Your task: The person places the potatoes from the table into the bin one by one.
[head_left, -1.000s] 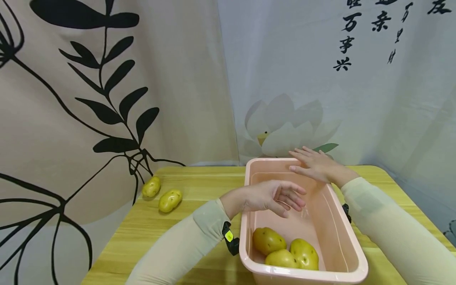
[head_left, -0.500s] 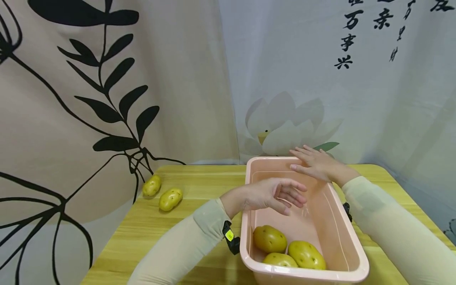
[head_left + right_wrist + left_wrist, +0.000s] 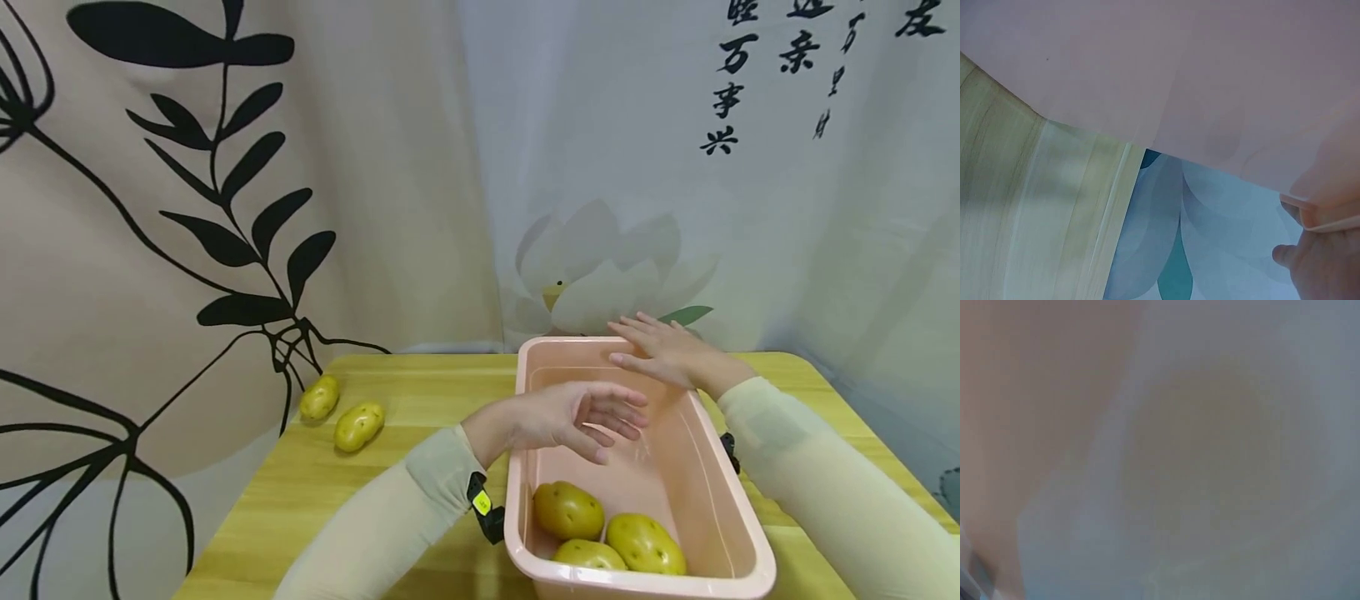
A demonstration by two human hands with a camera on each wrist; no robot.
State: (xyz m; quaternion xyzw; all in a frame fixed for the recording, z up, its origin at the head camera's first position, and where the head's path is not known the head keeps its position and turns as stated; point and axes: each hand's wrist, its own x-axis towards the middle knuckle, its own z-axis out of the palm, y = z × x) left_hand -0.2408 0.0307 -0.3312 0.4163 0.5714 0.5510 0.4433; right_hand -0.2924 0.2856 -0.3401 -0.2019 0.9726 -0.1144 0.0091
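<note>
1. The three glossy yellow-brown potatoes lie bunched at the near end of the basin, low in the head view: a left potato (image 3: 567, 510), a right potato (image 3: 647, 543) and a near potato (image 3: 590, 554) partly hidden by the rim.
2. The right potato has turned within the last second: its outline, more upright then, now stretches sideways, its long axis slanting down to the right. It looks settled, since it matches the picture of half a second ago, and all three potatoes remain inside. The left potato's long axis runs roughly left to right, dipping slightly rightward.
3. Their container, a pale pink, rectangular, round-cornered plastic basin (image 3: 645, 581), fills the lower right of the frame, its long axis running from upper centre down to the lower right.
4. The left hand (image 3: 573, 419) hangs over the basin with relaxed, slightly bent fingers, holding nothing.
5. The right hand (image 3: 667, 350) lies at the basin's far right corner, fingers extended, touching the rim.
6. Two smaller yellow potatoes, one farther (image 3: 318, 397) and one nearer (image 3: 359, 427), lie at left of centre on the yellow wood-grain table (image 3: 442, 375); both tilt toward the upper right.
7. Behind hangs a pale cloth backdrop (image 3: 405, 167) printed with black leaves.
</note>
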